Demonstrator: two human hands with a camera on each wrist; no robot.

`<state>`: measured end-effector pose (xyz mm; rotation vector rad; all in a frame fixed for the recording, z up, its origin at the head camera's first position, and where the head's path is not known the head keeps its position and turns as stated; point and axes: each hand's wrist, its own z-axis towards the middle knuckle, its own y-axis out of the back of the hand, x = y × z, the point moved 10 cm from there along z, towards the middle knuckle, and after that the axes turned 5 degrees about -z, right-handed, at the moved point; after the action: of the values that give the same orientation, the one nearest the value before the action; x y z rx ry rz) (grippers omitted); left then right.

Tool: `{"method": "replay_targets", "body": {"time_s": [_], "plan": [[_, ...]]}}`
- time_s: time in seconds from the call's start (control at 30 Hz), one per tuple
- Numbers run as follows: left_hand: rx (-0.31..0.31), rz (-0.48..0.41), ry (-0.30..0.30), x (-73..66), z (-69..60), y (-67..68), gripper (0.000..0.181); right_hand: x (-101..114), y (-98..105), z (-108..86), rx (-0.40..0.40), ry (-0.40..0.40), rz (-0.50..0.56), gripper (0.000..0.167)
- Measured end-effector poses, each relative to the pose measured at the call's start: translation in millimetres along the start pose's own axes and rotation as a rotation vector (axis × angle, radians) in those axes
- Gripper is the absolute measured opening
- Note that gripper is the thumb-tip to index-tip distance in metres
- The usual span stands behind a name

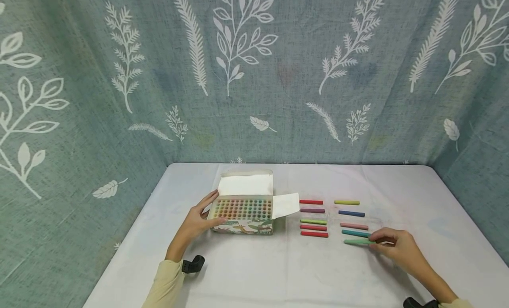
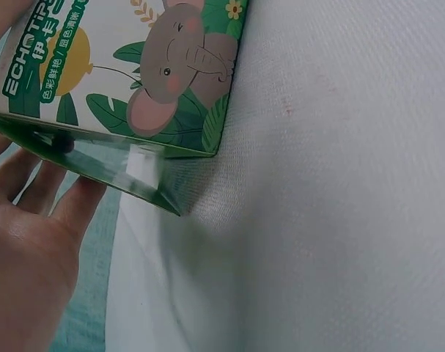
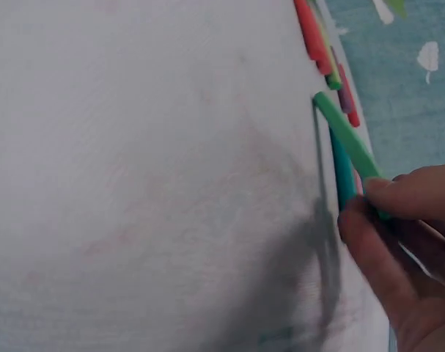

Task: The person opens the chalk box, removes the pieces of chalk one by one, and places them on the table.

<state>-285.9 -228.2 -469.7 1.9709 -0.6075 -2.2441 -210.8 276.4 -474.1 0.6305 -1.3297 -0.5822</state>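
A printed cardboard chalk box (image 1: 242,228) stands with its lid up, and the round ends of many coloured chalk sticks show in its top. My left hand (image 1: 195,220) holds the box at its left end, thumb at the front edge and fingers behind. In the left wrist view, fingers (image 2: 79,202) lie against an open green flap below the elephant print. Between thumb and fingers, my right hand (image 1: 399,247) pinches a light green chalk stick (image 3: 347,136) close to its right end. A teal chalk stick (image 1: 354,233) lies just beyond it on the table.
Left of the right hand, a column holds several chalk sticks, among them a purple one (image 1: 312,210) and a red one (image 1: 314,233). Yellow (image 1: 347,202), blue (image 1: 351,214) and pink (image 1: 354,226) sticks lie behind the teal one. A patterned curtain (image 1: 294,122) surrounds the white table (image 1: 246,272).
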Motion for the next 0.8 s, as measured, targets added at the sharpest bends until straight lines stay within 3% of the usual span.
{"method": "replay_targets", "body": {"time_s": [0.33,0.57,0.8], "plan": [[0.013,0.080,-0.015,-2.2,-3.4,2.7,0.086,-3,-11,-1.0,-0.025,0.002,-0.160,0.019],[0.019,0.181,-0.053,-10.5,-6.5,5.6,0.088,3,-11,0.5,-0.043,0.022,-0.181,0.020],[-0.013,0.307,-0.016,-16.6,-13.6,8.7,0.090,3,-11,0.0,-0.052,0.040,-0.161,0.022]]}}
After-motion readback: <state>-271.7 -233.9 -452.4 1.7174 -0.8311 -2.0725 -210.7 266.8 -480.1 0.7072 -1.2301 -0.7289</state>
